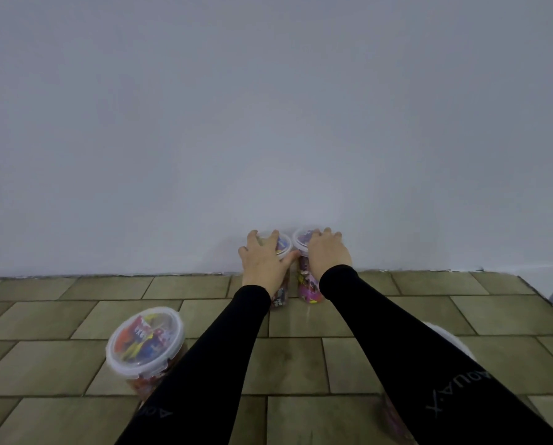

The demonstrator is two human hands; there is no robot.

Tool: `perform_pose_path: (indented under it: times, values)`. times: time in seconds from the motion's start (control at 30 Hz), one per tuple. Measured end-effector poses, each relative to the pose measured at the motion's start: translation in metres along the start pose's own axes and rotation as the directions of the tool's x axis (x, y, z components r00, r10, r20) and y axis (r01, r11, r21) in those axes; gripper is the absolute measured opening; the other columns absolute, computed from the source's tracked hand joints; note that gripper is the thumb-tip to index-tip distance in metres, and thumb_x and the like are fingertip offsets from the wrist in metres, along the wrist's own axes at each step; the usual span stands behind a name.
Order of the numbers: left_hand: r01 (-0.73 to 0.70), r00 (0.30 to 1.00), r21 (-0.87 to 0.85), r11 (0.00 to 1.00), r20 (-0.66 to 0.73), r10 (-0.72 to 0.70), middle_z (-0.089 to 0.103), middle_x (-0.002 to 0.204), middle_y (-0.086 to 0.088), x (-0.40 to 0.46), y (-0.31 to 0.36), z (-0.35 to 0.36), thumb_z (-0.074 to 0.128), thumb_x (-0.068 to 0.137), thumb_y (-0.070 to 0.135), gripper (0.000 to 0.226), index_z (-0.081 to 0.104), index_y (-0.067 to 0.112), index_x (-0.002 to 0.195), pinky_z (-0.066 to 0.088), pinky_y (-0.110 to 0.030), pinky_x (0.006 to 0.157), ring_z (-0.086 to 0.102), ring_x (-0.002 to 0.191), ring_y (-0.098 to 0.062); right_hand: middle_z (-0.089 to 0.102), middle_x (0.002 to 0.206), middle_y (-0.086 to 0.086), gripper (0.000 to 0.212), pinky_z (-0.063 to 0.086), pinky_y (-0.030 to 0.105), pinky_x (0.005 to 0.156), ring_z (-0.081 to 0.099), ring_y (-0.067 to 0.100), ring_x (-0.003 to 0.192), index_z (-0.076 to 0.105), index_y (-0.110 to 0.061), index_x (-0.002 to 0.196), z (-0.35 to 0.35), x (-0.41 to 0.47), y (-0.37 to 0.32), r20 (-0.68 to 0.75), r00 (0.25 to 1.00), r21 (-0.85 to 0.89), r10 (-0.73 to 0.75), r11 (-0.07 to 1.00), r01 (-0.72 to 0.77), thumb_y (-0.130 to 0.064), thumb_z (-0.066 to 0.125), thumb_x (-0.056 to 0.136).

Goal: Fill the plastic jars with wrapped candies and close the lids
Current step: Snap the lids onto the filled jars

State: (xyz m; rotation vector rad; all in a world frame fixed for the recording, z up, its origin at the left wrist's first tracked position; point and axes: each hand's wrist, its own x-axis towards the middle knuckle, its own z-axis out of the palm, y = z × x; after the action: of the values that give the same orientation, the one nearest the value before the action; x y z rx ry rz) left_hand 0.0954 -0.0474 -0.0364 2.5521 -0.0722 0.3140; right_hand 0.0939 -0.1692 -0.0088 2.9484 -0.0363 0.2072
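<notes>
Two clear plastic jars full of wrapped candies stand side by side against the wall at the back of the table. My left hand (263, 256) lies over the lid of the left jar (281, 297), fingers curled round its rim. My right hand (328, 255) covers the lid of the right jar (308, 285) the same way. A third jar (145, 343), lidded and full of candies, stands at the near left beside my left forearm. A fourth jar (394, 419) shows only partly under my right forearm.
The table top (300, 358) has an olive tile pattern and ends at a plain white wall (268, 123). Its right edge runs diagonally at the far right. Something white (442, 337) peeks out behind my right forearm.
</notes>
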Motion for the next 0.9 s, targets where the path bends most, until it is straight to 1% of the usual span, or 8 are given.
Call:
perform_pose_path:
  times: [0.23,0.37,0.5,0.57,0.63,0.67,0.8,0.9]
  values:
    - [-0.047,0.998,-0.026,0.999,0.035,0.047,0.016,0.152,-0.012,0.037,-0.003,0.005,0.054,0.089,0.058,0.068,0.04,0.023,0.145,0.031,-0.042,0.106,0.026,0.127,-0.038,0.046,0.138,0.018,0.039,0.031,0.047,0.109,0.039,0.035,0.13,0.039,0.002,0.137,0.005,0.025,0.002,0.021,1.0,-0.013,0.006,1.0,-0.005,-0.009,0.035,0.1]
    - [-0.06,0.998,-0.023,0.998,0.032,0.061,0.02,0.149,-0.01,0.046,-0.004,0.005,0.056,0.087,0.059,0.064,0.045,0.022,0.138,0.036,-0.043,0.101,0.029,0.124,-0.037,0.053,0.13,0.015,0.036,0.038,0.043,0.099,0.046,0.032,0.12,0.046,-0.002,0.131,0.002,0.032,-0.003,0.025,0.999,-0.009,0.025,1.0,-0.025,-0.007,0.034,0.098]
    - [-0.045,0.994,0.039,0.998,0.101,0.041,0.014,0.155,-0.007,0.044,-0.004,-0.004,0.045,0.09,0.064,0.065,0.035,0.029,0.144,0.035,-0.044,0.103,0.031,0.129,-0.037,0.044,0.136,0.018,0.043,0.045,0.04,0.096,0.042,0.035,0.124,0.036,0.0,0.14,0.005,0.032,-0.005,0.086,0.988,0.106,0.13,0.985,-0.139,-0.014,0.037,0.099]
    - [-0.047,0.998,0.07,0.996,0.052,0.043,0.012,0.157,-0.004,0.038,-0.003,-0.01,0.04,0.09,0.066,0.069,0.029,0.031,0.148,0.032,-0.045,0.104,0.031,0.132,-0.035,0.033,0.144,0.019,0.055,0.044,0.042,0.098,0.034,0.037,0.131,0.026,-0.002,0.145,0.001,0.024,-0.003,0.111,0.984,0.159,0.141,0.975,-0.158,-0.022,0.046,0.098]
    - [-0.062,0.996,0.05,0.997,-0.06,0.065,0.019,0.155,-0.004,0.022,0.0,-0.015,0.043,0.092,0.062,0.064,0.035,0.028,0.145,0.033,-0.044,0.102,0.033,0.131,-0.032,0.019,0.154,0.017,0.066,0.04,0.044,0.102,0.022,0.039,0.139,0.019,-0.004,0.149,-0.005,0.01,0.0,0.083,0.991,0.173,0.106,0.978,-0.119,-0.031,0.05,0.097]
    - [-0.072,0.991,0.054,0.996,-0.106,0.078,0.024,0.152,-0.005,0.013,0.001,-0.016,0.046,0.093,0.058,0.058,0.04,0.026,0.141,0.034,-0.042,0.1,0.036,0.128,-0.03,0.018,0.155,0.016,0.068,0.039,0.044,0.102,0.022,0.038,0.14,0.02,-0.004,0.148,-0.009,0.002,0.0,0.057,0.994,0.192,0.089,0.977,-0.098,-0.035,0.051,0.096]
    - [-0.025,0.986,0.199,0.98,-0.158,0.057,0.044,0.135,-0.001,-0.044,0.001,-0.027,0.051,0.09,0.047,0.039,0.058,0.026,0.121,0.033,-0.041,0.095,0.039,0.122,-0.026,0.055,0.128,0.01,0.048,0.038,0.042,0.095,0.049,0.03,0.119,0.051,-0.012,0.124,-0.03,-0.054,-0.001,-0.002,0.999,0.238,0.042,0.97,-0.041,-0.047,0.052,0.09]
    - [0.047,0.977,0.239,0.97,-0.212,0.005,0.042,0.14,-0.002,-0.092,-0.009,-0.035,0.053,0.086,0.047,0.038,0.06,0.027,0.118,0.03,-0.046,0.099,0.033,0.129,-0.029,0.062,0.117,0.007,0.042,0.033,0.049,0.101,0.052,0.031,0.115,0.06,-0.018,0.11,-0.034,-0.098,-0.002,0.019,0.995,0.239,0.093,0.966,-0.095,-0.051,0.05,0.086]
